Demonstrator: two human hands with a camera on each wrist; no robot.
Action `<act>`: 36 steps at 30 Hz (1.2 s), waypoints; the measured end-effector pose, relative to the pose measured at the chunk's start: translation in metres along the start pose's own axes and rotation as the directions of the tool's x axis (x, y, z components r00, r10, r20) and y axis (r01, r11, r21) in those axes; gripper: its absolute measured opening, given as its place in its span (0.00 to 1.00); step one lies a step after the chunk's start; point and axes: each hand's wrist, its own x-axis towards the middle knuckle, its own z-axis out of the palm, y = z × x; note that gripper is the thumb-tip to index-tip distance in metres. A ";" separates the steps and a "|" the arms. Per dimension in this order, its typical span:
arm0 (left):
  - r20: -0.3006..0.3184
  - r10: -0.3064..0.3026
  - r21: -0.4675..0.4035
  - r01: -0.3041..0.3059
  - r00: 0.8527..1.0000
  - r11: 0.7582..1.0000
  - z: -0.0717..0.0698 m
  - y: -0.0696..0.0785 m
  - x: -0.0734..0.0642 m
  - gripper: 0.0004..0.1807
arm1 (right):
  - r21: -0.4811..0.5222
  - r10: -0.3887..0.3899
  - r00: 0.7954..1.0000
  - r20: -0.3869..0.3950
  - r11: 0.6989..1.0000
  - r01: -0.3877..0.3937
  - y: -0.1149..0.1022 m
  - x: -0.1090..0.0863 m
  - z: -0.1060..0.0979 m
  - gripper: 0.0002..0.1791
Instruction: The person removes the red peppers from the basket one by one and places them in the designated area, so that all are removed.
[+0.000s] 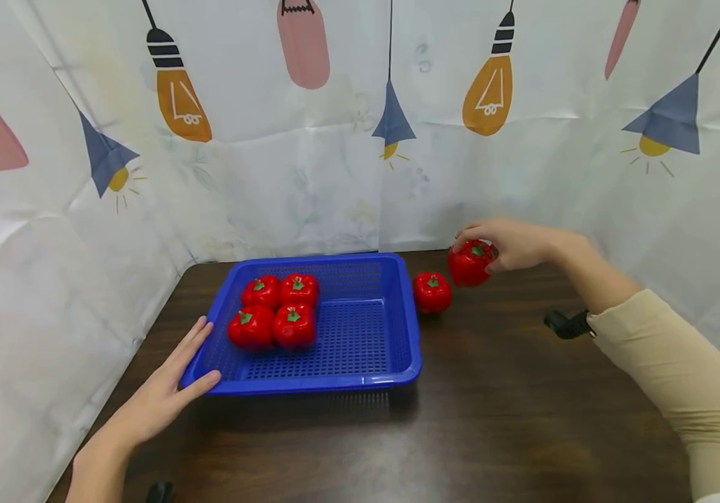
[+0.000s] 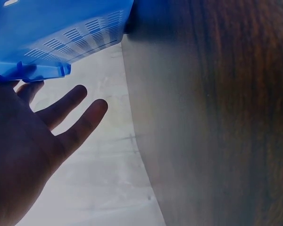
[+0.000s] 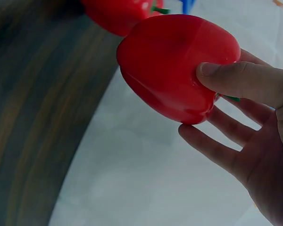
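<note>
A blue plastic basket (image 1: 360, 383) sits on the dark wooden table, with several red bell peppers (image 1: 294, 325) grouped in its left half. My left hand (image 1: 157, 398) rests at the basket's left rim, fingers spread and fairly straight; the left wrist view shows it beside the basket's slotted wall (image 2: 85, 40). In my right hand (image 1: 519, 244), thumb and fingers grip another red bell pepper (image 3: 174, 66), right of the basket near the table's back edge. One more red bell pepper (image 1: 432, 292) stands between the basket and the held one, close to the basket's right wall.
A white curtain (image 1: 309, 188) printed with lamps and bulbs hangs behind the table (image 1: 498, 405) and along its left side. A black strap piece (image 1: 567, 324) sticks out at the right sleeve (image 1: 667, 363). Another dark piece (image 1: 160, 492) shows near the left wrist.
</note>
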 end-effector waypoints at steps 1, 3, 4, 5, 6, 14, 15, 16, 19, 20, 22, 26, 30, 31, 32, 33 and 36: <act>0.002 0.000 -0.001 0.000 1.000 1.000 0.000 0.000 0.000 0.44 | 0.011 0.004 1.000 0.003 1.000 -0.004 0.002 -0.001 0.003 0.31; 0.003 0.001 -0.002 -0.001 1.000 1.000 0.000 0.000 0.000 0.44 | 0.034 0.016 1.000 0.006 0.999 -0.016 0.007 -0.002 0.008 0.31; 0.004 -0.003 -0.004 0.003 1.000 1.000 0.000 0.000 0.000 0.44 | 0.040 0.019 1.000 0.005 0.999 -0.020 0.009 -0.003 0.011 0.31; 0.005 -0.003 -0.004 0.003 1.000 1.000 0.000 -0.001 0.000 0.44 | 0.045 0.022 1.000 0.003 0.999 -0.022 0.011 -0.003 0.013 0.31; 0.005 -0.001 -0.004 0.001 1.000 1.000 0.000 -0.001 0.001 0.44 | 0.050 0.028 1.000 0.000 0.998 -0.028 0.013 -0.004 0.016 0.30; 0.003 -0.005 0.010 0.005 1.000 1.000 -0.001 -0.001 0.002 0.44 | 0.062 0.009 1.000 -0.005 0.998 -0.009 0.022 -0.003 0.032 0.31; 0.003 -0.008 0.012 0.008 1.000 1.000 -0.001 -0.001 0.002 0.44 | 0.055 0.005 1.000 -0.004 0.998 -0.004 0.024 -0.002 0.034 0.31; 0.003 -0.008 0.014 0.008 1.000 1.000 0.000 -0.001 0.002 0.44 | 0.050 0.001 1.000 -0.002 0.999 -0.001 0.025 -0.002 0.036 0.30; 0.001 -0.011 0.017 0.011 1.000 1.000 0.000 -0.001 0.001 0.44 | 0.045 -0.002 1.000 0.008 0.999 0.001 0.028 0.000 0.041 0.30; 0.001 -0.013 0.017 0.012 1.000 1.000 0.000 -0.001 0.001 0.44 | 0.050 0.000 1.000 0.012 0.999 -0.001 0.029 0.000 0.043 0.30; 0.000 -0.013 0.017 0.013 1.000 1.000 0.000 -0.001 0.001 0.44 | 0.061 0.005 1.000 0.019 0.998 -0.006 0.031 0.001 0.046 0.30; 0.000 -0.013 0.015 0.013 1.000 1.000 0.000 -0.001 0.000 0.44 | 0.083 0.024 0.999 0.035 0.996 -0.026 0.034 0.002 0.052 0.31; 0.001 -0.016 0.015 0.016 1.000 1.000 -0.001 -0.001 0.000 0.44 | 0.101 0.049 0.998 0.033 0.994 -0.052 0.035 0.003 0.054 0.33; 0.002 -0.017 0.014 0.017 1.000 1.000 -0.001 -0.001 0.000 0.44 | 0.103 0.055 0.998 0.033 0.993 -0.058 0.035 0.003 0.055 0.33; 0.003 -0.019 0.015 0.019 1.000 1.000 -0.001 -0.001 0.000 0.44 | 0.105 0.058 0.998 0.032 0.993 -0.061 0.035 0.003 0.055 0.33; 0.004 -0.019 0.015 0.019 1.000 1.000 -0.001 0.000 0.000 0.44 | 0.106 0.061 0.998 0.032 0.992 -0.064 0.035 0.003 0.056 0.33; 0.010 -0.019 0.012 0.019 1.000 1.000 0.000 0.000 0.000 0.44 | 0.105 0.070 0.997 0.039 0.992 -0.073 0.036 0.003 0.059 0.33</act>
